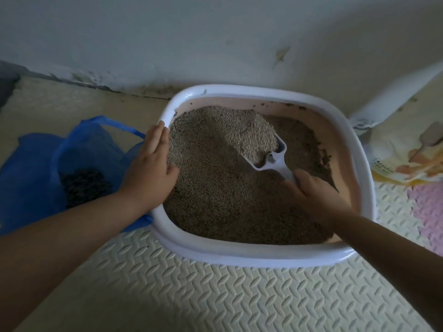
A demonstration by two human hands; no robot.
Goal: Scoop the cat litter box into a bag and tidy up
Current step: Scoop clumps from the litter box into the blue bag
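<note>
Scoop (275,161) handle within right hand (314,195)

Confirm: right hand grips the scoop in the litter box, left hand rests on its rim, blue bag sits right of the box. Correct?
One error: the head view shows the blue bag left of the litter box, beside the left hand. The rest holds: the right hand grips the scoop, the left rests on the rim.

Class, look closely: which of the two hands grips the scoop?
The right hand, curled round the handle of the white scoop inside the litter box. The left hand lies flat with straight fingers on its rim, beside the blue bag.
</note>
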